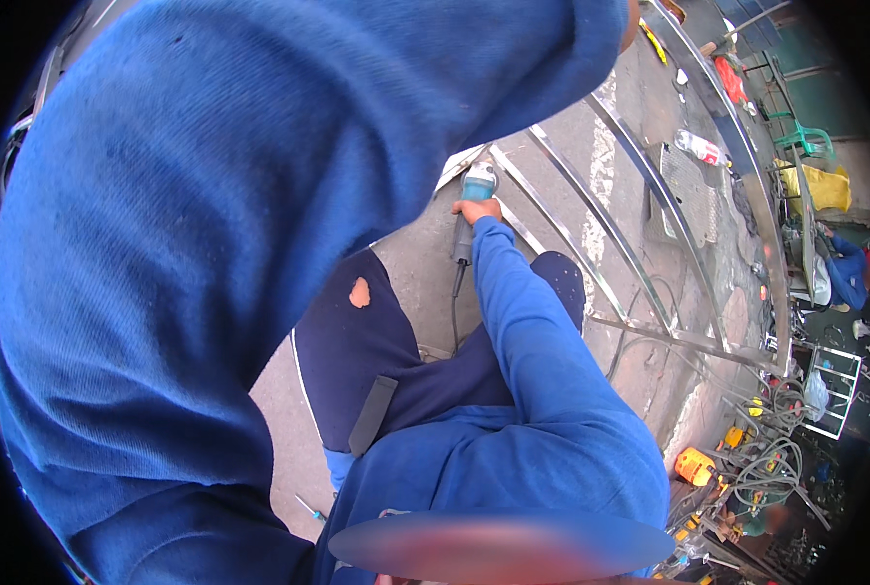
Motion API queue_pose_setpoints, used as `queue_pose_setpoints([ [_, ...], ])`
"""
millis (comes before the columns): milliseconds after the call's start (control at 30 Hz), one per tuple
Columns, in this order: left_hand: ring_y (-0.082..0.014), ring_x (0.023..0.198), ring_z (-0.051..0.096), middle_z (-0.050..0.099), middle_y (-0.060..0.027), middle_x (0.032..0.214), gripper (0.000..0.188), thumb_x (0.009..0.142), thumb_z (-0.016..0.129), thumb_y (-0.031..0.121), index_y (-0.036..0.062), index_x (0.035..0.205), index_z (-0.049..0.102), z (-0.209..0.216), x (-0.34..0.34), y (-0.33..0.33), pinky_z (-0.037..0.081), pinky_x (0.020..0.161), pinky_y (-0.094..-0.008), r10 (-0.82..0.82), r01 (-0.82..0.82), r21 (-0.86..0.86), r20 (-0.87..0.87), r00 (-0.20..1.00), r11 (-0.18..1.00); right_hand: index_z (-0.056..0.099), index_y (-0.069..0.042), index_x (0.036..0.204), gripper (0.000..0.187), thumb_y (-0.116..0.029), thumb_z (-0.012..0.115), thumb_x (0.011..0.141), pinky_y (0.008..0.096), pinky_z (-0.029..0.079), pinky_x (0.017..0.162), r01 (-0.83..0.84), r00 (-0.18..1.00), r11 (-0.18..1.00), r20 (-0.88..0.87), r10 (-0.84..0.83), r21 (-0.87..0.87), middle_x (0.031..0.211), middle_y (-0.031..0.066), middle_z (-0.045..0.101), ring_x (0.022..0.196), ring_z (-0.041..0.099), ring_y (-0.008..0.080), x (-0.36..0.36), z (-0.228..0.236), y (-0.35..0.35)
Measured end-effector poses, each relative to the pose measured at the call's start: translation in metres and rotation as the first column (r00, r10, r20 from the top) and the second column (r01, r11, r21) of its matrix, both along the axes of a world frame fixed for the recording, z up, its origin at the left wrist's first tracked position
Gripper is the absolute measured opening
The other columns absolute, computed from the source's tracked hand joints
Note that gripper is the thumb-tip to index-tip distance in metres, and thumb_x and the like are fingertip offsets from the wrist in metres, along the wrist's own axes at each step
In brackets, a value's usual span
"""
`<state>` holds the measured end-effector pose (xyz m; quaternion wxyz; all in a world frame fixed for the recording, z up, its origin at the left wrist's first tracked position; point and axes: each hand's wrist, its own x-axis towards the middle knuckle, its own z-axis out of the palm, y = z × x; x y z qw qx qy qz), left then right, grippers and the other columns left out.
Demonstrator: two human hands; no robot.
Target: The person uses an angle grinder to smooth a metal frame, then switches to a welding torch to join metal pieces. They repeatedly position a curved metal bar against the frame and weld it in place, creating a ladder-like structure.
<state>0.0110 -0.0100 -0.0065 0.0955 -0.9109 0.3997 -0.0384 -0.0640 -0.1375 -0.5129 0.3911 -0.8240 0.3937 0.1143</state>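
Note:
My right hand (478, 210) is wrapped round the body of a teal and grey angle grinder (479, 185), whose silver head points away from me. Its black cord (455, 302) runs back toward my knees. The grinder's head is beside the near end of a shiny metal frame (605, 214) made of square tubes; I cannot tell whether they touch. My raised left arm, in a blue sleeve (162, 195), fills much of the view. Only a sliver of my left hand (633, 24) shows at the top, with its fingers out of sight.
A screwdriver (310, 508) lies on the ground at lower left. Beyond the frame are a plastic bottle (702, 147), a perforated metal plate (683, 195), a yellow sack (817, 187) and a green stool (807, 139). Coiled cables (771, 473) and a yellow power tool (694, 466) lie at right, near another person (847, 273).

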Motion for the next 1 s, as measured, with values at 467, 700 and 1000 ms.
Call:
queue_pose_setpoints([
  [467,-0.0300,0.116,0.068,0.071,-0.0116,0.125,0.030,0.093,0.061,0.017,0.0126,0.119,0.076,-0.002,0.001,-0.003,0.056,0.092,-0.0444,-0.016,0.017,0.033,-0.003,1.000,0.999,0.068,0.011,0.113,0.076,-0.032,0.091,0.054,0.0351,0.054,0.095,0.011,0.999,1.000,-0.038,-0.011,-0.001,0.120,0.0231,0.070,0.109,0.069,0.0318,-0.005,0.020,-0.005],
  [700,-0.0297,0.116,0.068,0.071,-0.0110,0.126,0.030,0.093,0.061,0.017,0.0130,0.119,0.076,-0.002,-0.002,-0.003,0.056,0.092,-0.0447,-0.020,0.020,0.037,0.001,1.000,0.999,0.070,0.009,0.111,0.074,-0.033,0.092,0.055,0.0358,0.053,0.097,0.006,1.000,0.998,-0.030,-0.008,-0.067,0.118,0.0219,0.071,0.110,0.069,0.0319,-0.001,0.031,-0.002],
  [1000,-0.0282,0.118,0.068,0.071,-0.0100,0.127,0.031,0.093,0.063,0.017,0.0144,0.121,0.075,-0.004,-0.006,0.001,0.056,0.093,-0.0448,0.023,-0.026,-0.075,-0.048,0.999,0.997,0.071,0.009,0.109,0.071,-0.032,0.092,0.055,0.0360,0.054,0.095,0.026,0.999,1.000,0.025,-0.025,-0.014,0.115,0.0207,0.073,0.107,0.070,0.0318,-0.004,0.013,-0.008],
])
